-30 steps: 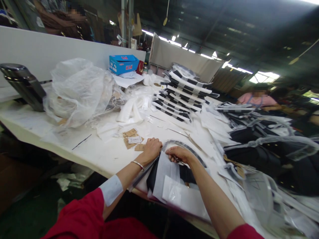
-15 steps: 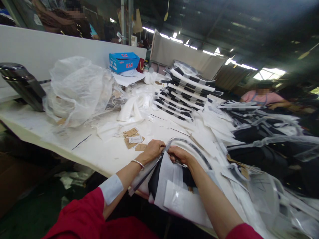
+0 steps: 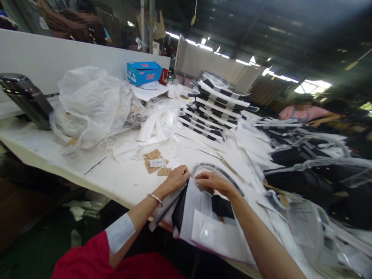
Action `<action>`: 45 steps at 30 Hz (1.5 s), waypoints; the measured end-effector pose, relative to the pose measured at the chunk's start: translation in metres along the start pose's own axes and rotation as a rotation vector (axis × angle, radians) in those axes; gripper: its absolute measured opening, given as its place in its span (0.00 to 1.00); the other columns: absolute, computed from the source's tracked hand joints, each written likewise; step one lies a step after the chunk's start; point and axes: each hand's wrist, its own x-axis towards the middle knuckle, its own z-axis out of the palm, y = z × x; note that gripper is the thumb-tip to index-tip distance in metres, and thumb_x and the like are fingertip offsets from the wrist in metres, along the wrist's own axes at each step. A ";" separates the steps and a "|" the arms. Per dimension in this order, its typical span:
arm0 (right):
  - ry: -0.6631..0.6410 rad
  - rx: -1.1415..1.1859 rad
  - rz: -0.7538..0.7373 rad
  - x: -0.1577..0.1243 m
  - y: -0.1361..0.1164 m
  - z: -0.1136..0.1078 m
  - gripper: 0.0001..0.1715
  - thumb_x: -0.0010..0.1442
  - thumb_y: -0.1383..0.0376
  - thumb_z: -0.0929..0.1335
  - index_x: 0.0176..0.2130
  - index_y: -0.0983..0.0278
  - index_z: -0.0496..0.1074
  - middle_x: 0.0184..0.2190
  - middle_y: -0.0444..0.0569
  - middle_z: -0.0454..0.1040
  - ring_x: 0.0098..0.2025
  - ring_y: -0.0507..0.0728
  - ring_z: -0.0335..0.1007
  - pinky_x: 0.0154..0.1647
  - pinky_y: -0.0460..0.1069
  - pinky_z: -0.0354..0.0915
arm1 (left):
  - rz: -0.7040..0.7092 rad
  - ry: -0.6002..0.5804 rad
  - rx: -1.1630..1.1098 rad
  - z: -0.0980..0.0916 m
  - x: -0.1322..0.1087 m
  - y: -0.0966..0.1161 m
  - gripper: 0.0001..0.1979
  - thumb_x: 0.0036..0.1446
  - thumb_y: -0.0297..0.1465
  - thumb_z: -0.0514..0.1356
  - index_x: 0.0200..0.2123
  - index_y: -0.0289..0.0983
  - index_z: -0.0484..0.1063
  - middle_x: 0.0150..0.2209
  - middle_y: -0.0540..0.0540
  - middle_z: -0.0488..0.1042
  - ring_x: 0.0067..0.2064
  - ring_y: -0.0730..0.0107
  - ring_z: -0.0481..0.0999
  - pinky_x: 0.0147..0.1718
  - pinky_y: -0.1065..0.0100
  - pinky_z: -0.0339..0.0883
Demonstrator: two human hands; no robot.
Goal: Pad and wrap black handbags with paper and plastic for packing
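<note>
A folded black and white garment (image 3: 209, 217) in a clear plastic bag lies at the near edge of the white table (image 3: 116, 182). My left hand (image 3: 177, 179) is closed on the bag's upper left edge. My right hand (image 3: 210, 181) pinches the bag's top rim just to the right, fingers curled. The two hands are a few centimetres apart. A silver bangle sits on my left wrist. Small brown paper tags (image 3: 154, 161) lie on the table just beyond my left hand.
A stack of bagged striped garments (image 3: 216, 110) stands mid-table. A crumpled clear plastic bag (image 3: 93, 104), a black flask (image 3: 27, 99) and a blue box (image 3: 143, 73) lie to the left and back. Loose bagged dark garments (image 3: 314, 182) pile up on the right. Other people work behind.
My hands stay at the bag's top rim. My left hand has slid slightly down and right, and my right hand has shifted a little, reworking its pinch on the plastic.
</note>
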 end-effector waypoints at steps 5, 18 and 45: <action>0.020 0.248 -0.055 -0.008 0.003 0.004 0.28 0.39 0.59 0.80 0.39 0.63 0.73 0.27 0.41 0.75 0.27 0.50 0.70 0.36 0.49 0.69 | -0.093 0.010 -0.310 -0.003 0.001 0.003 0.11 0.56 0.36 0.50 0.27 0.38 0.67 0.30 0.48 0.75 0.34 0.68 0.74 0.35 0.68 0.67; 0.266 -0.062 -0.183 0.021 0.017 0.033 0.08 0.53 0.64 0.68 0.36 0.60 0.69 0.23 0.41 0.72 0.24 0.53 0.68 0.29 0.48 0.65 | -0.201 0.028 -0.843 0.006 -0.016 -0.002 0.19 0.42 0.45 0.66 0.28 0.36 0.68 0.24 0.53 0.68 0.25 0.76 0.65 0.26 0.73 0.58; 0.316 0.105 -0.399 0.018 0.010 0.047 0.23 0.52 0.53 0.71 0.45 0.62 0.72 0.32 0.44 0.73 0.27 0.51 0.69 0.27 0.47 0.66 | -0.191 0.052 -0.886 0.009 -0.015 -0.009 0.20 0.42 0.45 0.68 0.27 0.36 0.67 0.20 0.54 0.69 0.20 0.78 0.65 0.22 0.74 0.55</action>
